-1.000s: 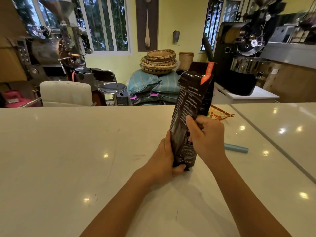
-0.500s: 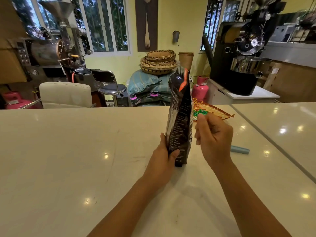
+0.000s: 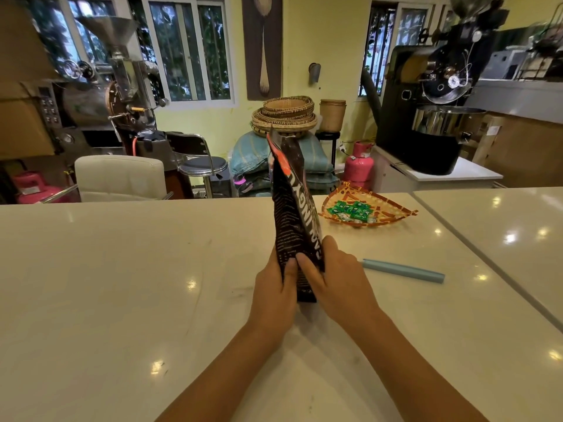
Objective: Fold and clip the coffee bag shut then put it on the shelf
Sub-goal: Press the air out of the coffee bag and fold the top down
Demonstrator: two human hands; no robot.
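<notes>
A tall black coffee bag with white print and an orange top corner stands upright on the white counter, turned edge-on to me. My left hand grips its lower left side. On the lower right side my right hand presses in, thumbs meeting at the bag's near edge. The bag's top is unfolded and leans slightly left. A light blue clip bar lies flat on the counter just right of my right hand, untouched.
A woven tray holding green packets sits behind the clip bar. A seam runs diagonally across the counter on the right. Beyond the counter are a white chair, stacked baskets, a pink gas cylinder and roasting machines.
The bag has turned from broadside to edge-on. My right hand let go half a second ago and now grips the bag's lower right side again. The woven tray came into view.
</notes>
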